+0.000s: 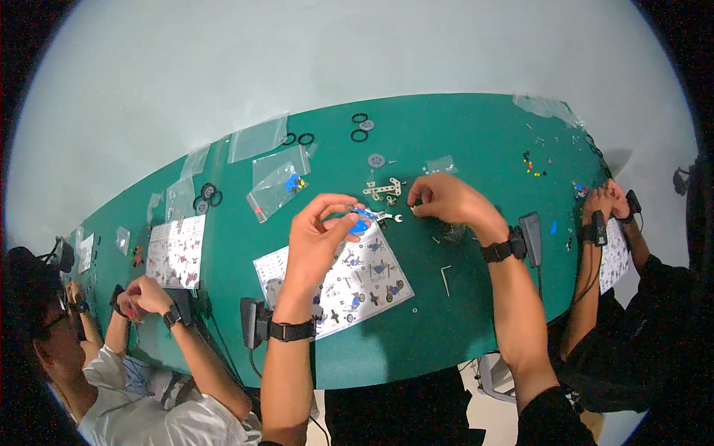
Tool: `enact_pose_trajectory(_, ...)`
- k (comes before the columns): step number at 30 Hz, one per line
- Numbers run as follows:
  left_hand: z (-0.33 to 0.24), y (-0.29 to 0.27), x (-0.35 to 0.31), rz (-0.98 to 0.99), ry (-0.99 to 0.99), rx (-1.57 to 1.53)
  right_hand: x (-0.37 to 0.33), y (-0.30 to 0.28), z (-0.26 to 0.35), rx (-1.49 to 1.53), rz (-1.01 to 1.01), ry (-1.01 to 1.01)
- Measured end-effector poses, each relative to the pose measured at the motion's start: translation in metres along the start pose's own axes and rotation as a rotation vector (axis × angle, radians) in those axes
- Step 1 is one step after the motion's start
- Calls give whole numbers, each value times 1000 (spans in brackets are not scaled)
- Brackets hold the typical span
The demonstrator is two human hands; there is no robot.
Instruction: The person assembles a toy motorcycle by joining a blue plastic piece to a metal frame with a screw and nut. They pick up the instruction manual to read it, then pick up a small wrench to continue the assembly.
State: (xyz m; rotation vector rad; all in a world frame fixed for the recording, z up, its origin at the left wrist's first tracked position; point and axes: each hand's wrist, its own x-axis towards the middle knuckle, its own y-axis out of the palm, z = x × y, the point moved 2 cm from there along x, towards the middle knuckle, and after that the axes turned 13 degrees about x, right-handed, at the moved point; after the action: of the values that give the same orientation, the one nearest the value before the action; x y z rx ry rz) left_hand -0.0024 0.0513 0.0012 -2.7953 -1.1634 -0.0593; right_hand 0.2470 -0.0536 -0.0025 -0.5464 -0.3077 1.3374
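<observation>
Left grip (318, 227) clamped on blue construction-kit pieces (359, 227), presumably steadying them; right grip (450, 199) pinched, apparently on a tiny part (413, 211); instruction sheet (361, 286) under left grip, likely for reference

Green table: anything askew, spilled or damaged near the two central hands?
One mild oddity: a tiny pale ring lies alone toward the near edge of the green table, apart from the loose pale parts. The printed sheet lies slanted. I see no damage.

Black wrist straps (292, 331), boxy dark modules (530, 239), thin cables (540, 281); black sleeve (547, 418).
</observation>
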Motion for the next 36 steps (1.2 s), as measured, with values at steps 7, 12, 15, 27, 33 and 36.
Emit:
enact_pose_trajectory(7, -2, -1, 1, -18, 7, -12, -8, -1, 4, 9, -19, -15)
enact_pose_trajectory(12, -4, 2, 0, 8, 0, -25, -7, -1, 3, -19, -9, 22)
enact_pose_trajectory(15, -3, 3, 0, -9, -23, -42, -9, 0, -2, 1, 18, -30)
enact_pose_trajectory(27, -5, 2, -1, -18, -59, -34, -15, -5, 9, 6, 40, -52)
enact_pose_trajectory(33, -2, 5, -1, -6, -43, -43, -9, -6, -2, 5, 89, -46)
enact_pose_trajectory(36, -3, 3, -1, -16, -51, -49, -9, -3, 0, 48, 87, -15)
